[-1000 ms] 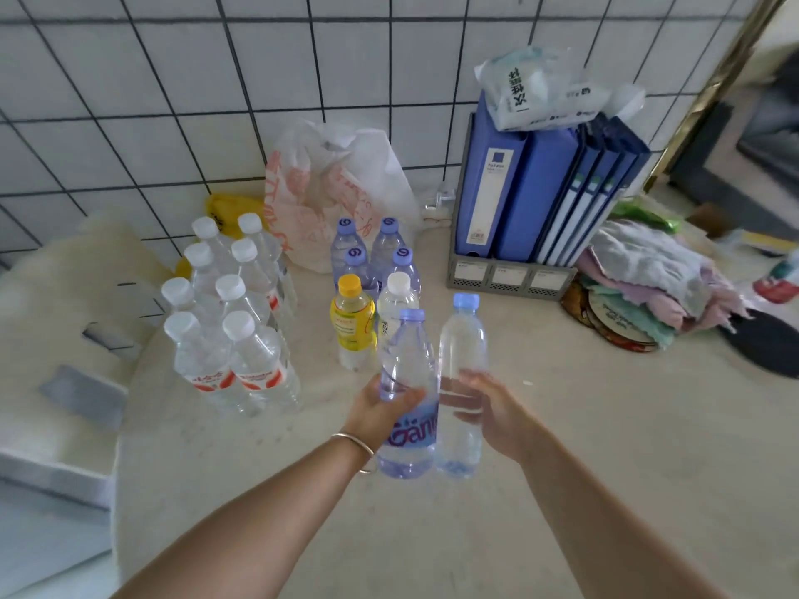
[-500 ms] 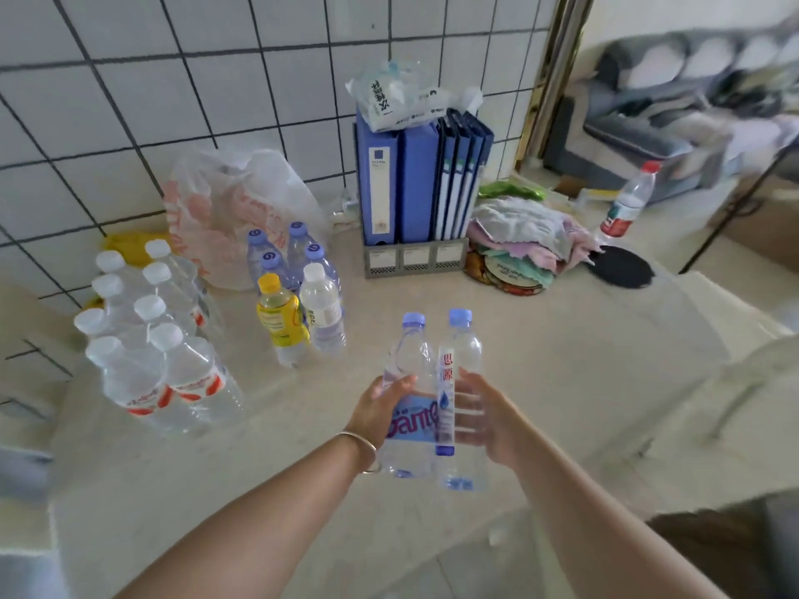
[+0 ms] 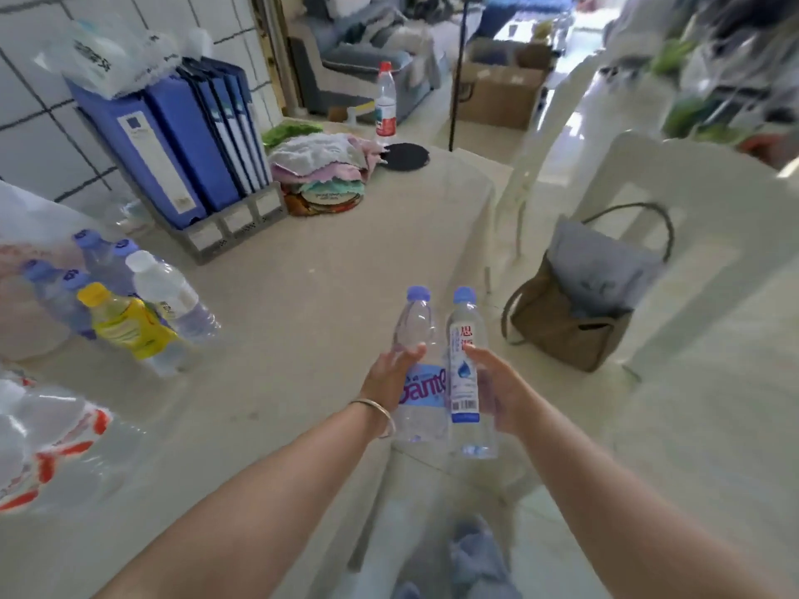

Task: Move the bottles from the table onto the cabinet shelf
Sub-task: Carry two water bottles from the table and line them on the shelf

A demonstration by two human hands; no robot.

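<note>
Presently two bottles ride upright side by side, touching, out past the surface (image 3: 302,304) edge. Left hand (image 3: 387,376) wraps the Ganten bottle (image 3: 421,382) at mid-body, fingers curled round it; right hand (image 3: 497,389) curls likewise round the white-label bottle (image 3: 465,382). Judgement: carry step; keep both vertical, grips firm at the waist, and look for the shelf, not in view. Remaining bottles (image 3: 129,309) stand well left of the Ganten bottle, blue binders (image 3: 181,140) beyond them.

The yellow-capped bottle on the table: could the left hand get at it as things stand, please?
Probably not yet: the left hand already grips a purple-capped bottle, though nothing stands between it and the yellow-capped bottle.
</note>
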